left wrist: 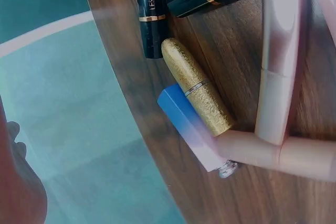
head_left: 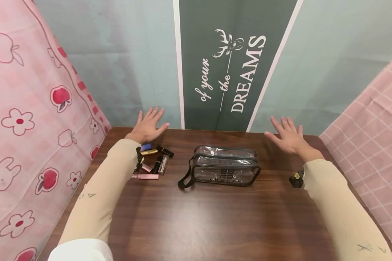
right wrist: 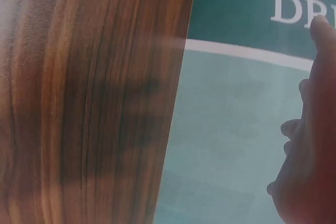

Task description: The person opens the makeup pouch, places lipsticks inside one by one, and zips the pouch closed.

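My left hand [head_left: 148,127] is held over the table's far edge at the left with straight, spread fingers and nothing in it. Below its wrist lies a group of cosmetic tubes, partly hidden by the sleeve in the head view. In the left wrist view they include a gold tube [left wrist: 195,87], a blue-and-white one [left wrist: 189,124], a black lettered one [left wrist: 151,24], a shiny pinkish one [left wrist: 278,61] and a beige one [left wrist: 307,156]. My right hand [head_left: 289,137], also spread and holding nothing, is at the far right. Between the hands stands a zipped clear travel pouch [head_left: 227,172].
The pouch's black strap [head_left: 187,181] loops out on its left. A brown wooden table [head_left: 196,224] carries everything. A grey-green cloth [head_left: 143,65] hangs behind, with pink curtains [head_left: 26,145] at both sides. Black bands sit on both wrists.
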Demonstrator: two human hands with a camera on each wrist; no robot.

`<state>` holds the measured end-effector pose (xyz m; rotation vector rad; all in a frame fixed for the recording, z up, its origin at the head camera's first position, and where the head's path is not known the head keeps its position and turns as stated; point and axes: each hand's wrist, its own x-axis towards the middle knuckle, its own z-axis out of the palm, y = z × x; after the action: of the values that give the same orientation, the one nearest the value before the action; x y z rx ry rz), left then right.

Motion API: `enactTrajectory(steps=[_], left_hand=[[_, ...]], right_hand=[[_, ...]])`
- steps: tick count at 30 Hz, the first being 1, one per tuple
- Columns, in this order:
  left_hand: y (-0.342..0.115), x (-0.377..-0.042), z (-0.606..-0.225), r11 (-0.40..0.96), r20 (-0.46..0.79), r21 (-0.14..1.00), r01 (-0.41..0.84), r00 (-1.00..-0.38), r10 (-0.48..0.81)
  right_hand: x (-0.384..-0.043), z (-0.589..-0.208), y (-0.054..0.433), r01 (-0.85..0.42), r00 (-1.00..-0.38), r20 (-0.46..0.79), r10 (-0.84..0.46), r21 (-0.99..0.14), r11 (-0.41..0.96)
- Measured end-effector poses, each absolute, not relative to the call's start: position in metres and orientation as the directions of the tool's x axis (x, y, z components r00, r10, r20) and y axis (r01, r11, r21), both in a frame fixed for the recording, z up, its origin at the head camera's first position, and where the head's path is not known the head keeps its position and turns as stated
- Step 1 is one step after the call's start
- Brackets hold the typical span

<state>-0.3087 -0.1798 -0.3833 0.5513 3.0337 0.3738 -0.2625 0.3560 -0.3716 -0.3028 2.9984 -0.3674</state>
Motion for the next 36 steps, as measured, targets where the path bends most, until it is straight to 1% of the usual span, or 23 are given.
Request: enactTrajectory(steps=[12,18,23,30,36], left_hand=[[-0.175,-0.285,-0.371,0.824,0.1,0.209,0.526,-0.85,0.518],[-0.167,-0.271,-0.366,0.759,0.15,0.222,0.611,-0.791,0.593],[-0.163,-0.26,-0.365,0.706,0.211,0.258,0.659,-0.752,0.625],[-0.162,-0.247,-0.367,0.655,0.274,0.329,0.68,-0.733,0.623],[-0.16,-0.235,-0.372,0.629,0.281,0.372,0.683,-0.728,0.625]], right_hand=[[-0.236,-0.36,0.342,-0.325,-0.941,0.001,-0.338,-0.28,0.903],[-0.221,-0.358,0.33,-0.402,-0.912,0.035,-0.41,-0.285,0.87],[-0.208,-0.357,0.319,-0.468,-0.881,0.076,-0.468,-0.292,0.834],[-0.189,-0.358,0.301,-0.532,-0.844,0.109,-0.525,-0.291,0.795],[-0.18,-0.362,0.292,-0.584,-0.809,0.138,-0.571,-0.292,0.757]])
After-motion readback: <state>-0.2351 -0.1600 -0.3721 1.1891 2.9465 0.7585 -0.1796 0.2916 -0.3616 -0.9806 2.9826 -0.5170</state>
